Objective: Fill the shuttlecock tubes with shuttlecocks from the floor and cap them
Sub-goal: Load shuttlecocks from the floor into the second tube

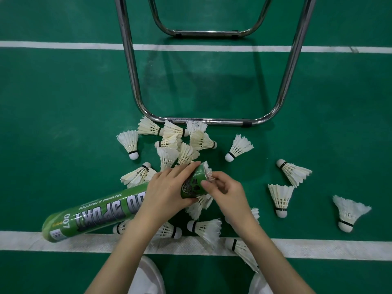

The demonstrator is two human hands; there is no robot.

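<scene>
My left hand [167,192] grips the green tube [101,211] near its mouth, low over the floor, while my right hand [224,194] pinches a shuttlecock [206,169] halfway in; next I probably push it home, feathers unbent.

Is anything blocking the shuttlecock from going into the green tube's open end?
Nothing visible blocks it. The right hand pinches the shuttlecock already partway inside the mouth of the green tube, which the left hand grips near that open end.
</scene>
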